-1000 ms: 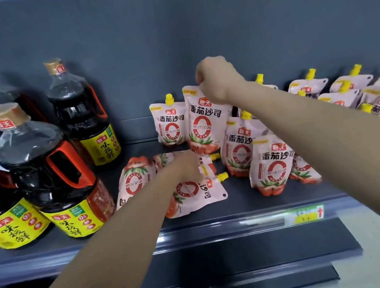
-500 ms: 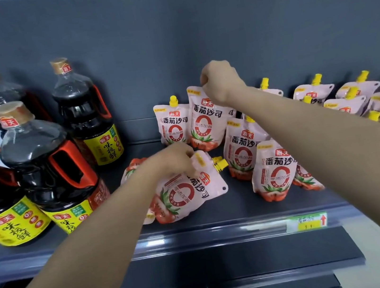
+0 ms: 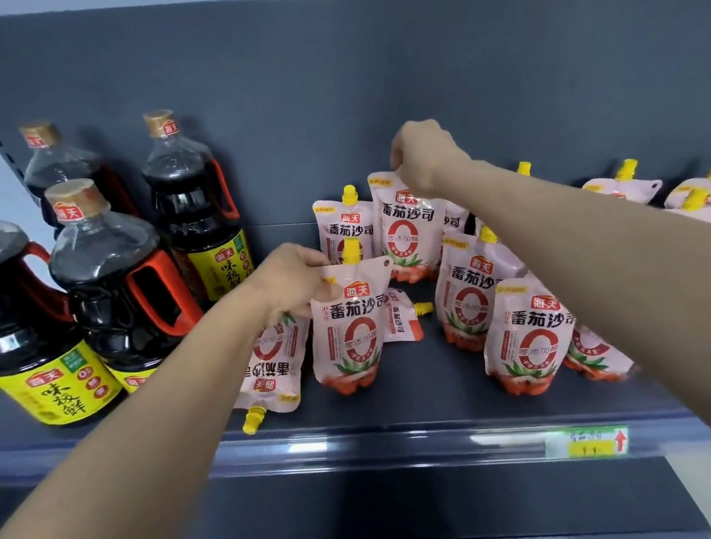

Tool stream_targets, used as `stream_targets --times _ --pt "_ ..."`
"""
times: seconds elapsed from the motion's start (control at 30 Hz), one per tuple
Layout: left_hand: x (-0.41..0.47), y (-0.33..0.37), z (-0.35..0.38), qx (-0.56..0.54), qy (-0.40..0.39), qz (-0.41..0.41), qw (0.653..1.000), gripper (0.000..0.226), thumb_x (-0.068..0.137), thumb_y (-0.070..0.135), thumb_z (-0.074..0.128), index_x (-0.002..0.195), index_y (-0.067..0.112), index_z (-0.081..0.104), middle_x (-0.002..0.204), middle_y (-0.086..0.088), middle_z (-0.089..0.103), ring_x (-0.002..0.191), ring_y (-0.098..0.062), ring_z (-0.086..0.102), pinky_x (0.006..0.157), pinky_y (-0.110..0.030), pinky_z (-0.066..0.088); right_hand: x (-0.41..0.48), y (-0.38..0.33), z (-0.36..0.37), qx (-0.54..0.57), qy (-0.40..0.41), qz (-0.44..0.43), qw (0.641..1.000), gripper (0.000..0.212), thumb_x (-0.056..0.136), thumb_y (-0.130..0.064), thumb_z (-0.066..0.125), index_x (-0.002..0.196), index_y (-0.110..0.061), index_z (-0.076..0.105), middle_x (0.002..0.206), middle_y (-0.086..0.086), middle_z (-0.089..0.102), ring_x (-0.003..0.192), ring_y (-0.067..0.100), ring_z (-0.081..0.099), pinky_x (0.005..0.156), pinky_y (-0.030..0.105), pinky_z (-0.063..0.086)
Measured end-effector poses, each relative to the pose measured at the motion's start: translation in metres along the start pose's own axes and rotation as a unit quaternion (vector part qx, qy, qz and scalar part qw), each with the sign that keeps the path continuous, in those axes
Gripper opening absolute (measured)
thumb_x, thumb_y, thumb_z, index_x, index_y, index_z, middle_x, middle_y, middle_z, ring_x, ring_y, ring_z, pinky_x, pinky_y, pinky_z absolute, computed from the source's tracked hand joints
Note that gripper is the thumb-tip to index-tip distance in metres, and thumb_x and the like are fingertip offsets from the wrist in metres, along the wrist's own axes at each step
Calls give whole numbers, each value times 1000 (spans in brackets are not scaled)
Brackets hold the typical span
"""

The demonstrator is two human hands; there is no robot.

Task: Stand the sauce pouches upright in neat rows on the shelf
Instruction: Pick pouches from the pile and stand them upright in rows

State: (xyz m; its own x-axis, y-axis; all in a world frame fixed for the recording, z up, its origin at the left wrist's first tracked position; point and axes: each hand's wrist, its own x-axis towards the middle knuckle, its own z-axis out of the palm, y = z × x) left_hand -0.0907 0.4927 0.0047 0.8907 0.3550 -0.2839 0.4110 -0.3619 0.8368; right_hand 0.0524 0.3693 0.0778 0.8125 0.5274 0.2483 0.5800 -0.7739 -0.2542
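海天 番茄沙司 on sauce pouches, 海天 味极鲜 on bottles, red arrow on price tag

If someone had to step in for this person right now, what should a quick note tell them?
Left hand: pinching the top corner of a pouch, holding it upright near the shelf front.
Right hand: gripping the top of a back-row pouch, upright.
Done: several pouches stand at centre, including the front right pouch.
Left: one upside-down pouch lies flat under the left arm, a sideways pouch lies behind the held one, and the tipped pouches at far right need standing. Rows on the shelf are still uneven.
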Motion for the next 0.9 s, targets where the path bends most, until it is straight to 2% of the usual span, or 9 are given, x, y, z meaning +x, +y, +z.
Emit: stream_targets --times 0.1,0.23,0.3,0.4,0.5,0.6,0.73,0.8,0.9 --pt "-4 2 1 1 -1 -2 1000 22 85 -3 62 74 16 62 98 -11 70 93 -26 68 69 -32 59 -2 9 6 -11 -25 3 1000 30 83 14 49 105 5 67 109 21 66 98 37 65 86 45 57" --pt "-10 1 6 6 -10 0 1000 24 85 -5 61 71 16 61 90 -8 69 93 -25 67 75 -38 59 -3 22 16 -27 -47 8 998 19 87 8 55 100 4 68 101 17 66 88 34 65 81 40 58" --pt "-12 1 10 7 -13 5 1000 25 84 -6 61 69 15 60 84 -6 68 92 -26 66 78 -42 59 -5 26 16 -45 -54 15 997 15 90 6 51 81 4 63 81 13 59 73 30 58 69 36 53" --pt "-16 4 15 18 -18 11 1000 23 84 -5 62 71 13 60 94 -11 69 98 -30 66 84 -48 57 -5 33 16 -47 -55 19 997 34 91 5 44 58 -4 43 67 9 42 56 21 41 63 32 40" --pt "-17 9 19 31 -23 12 999 25 84 -5 62 71 16 60 94 -7 68 102 -28 65 87 -49 56 -4 38 18 -46 -64 13 997 30 90 4 45 61 -3 46 66 9 42 65 27 47 60 31 40" --pt "-18 12 22 36 -28 16 999 24 84 -5 62 70 15 60 88 -2 67 101 -26 65 86 -48 56 -4 41 21 -66 -80 8 995 32 87 8 47 58 -6 43 78 14 50 57 22 43 49 28 36" --pt "-20 12 20 23 -30 24 999 26 83 -7 63 68 14 59 79 2 66 94 -24 64 87 -48 55 -3 42 21 -77 -67 -10 995 15 87 4 47 75 -2 53 84 15 52 73 31 51 63 33 43" --pt "-21 10 20 26 -46 22 998 25 83 -8 62 69 12 58 82 -3 66 93 -25 63 86 -49 55 -3 40 20 -88 -63 -20 994 11 88 3 48 81 -2 55 82 14 53 74 31 52 64 33 45" --pt "-23 9 21 54 -64 17 996 22 82 -9 62 76 12 60 85 -2 66 92 -22 62 78 -39 55 -3 32 15 -106 -52 -36 992 14 85 5 50 73 -3 54 75 12 50 73 30 51 66 34 44"
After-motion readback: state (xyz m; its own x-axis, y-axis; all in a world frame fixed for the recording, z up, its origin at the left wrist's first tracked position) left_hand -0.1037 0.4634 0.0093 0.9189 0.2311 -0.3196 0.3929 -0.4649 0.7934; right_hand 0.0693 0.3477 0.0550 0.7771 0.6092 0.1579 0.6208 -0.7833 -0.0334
